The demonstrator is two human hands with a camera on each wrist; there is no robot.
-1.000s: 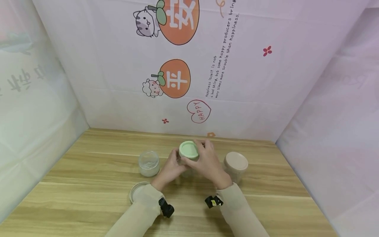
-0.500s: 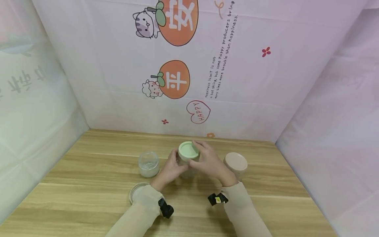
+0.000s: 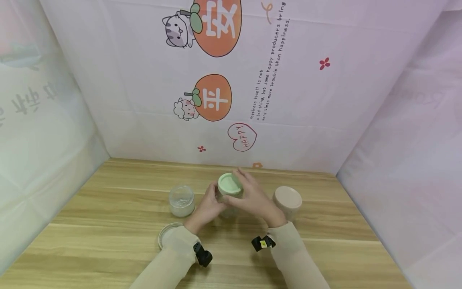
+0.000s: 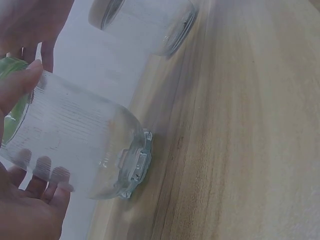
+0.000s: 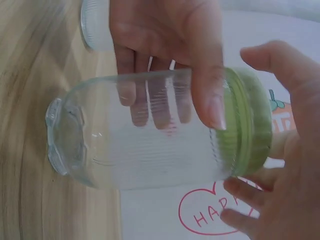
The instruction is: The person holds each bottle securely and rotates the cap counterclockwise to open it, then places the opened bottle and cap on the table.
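Note:
A clear glass jar (image 5: 150, 170) with a green lid (image 3: 229, 184) on its mouth stands on the table. My left hand (image 3: 206, 207) grips the jar's body just below the lid, its thumb in front and its fingers behind the glass. Around the lid is my right hand (image 3: 253, 200), its thumb and fingers spread. In the right wrist view the right thumb is apart from the lid, while the fingers lie close to its far side; whether they touch cannot be told.
Left of my hands is an open clear glass jar (image 3: 181, 200), with a round lid (image 3: 167, 234) in front, partly behind my left sleeve. A jar with a pale pink lid (image 3: 287, 197) stands close to my right wrist. Printed cloth (image 3: 288, 144) walls the table's back and sides.
My right hand has shifted slightly and its fingers have lifted and spread at the lid. My left hand keeps its grip and the jar stays in place.

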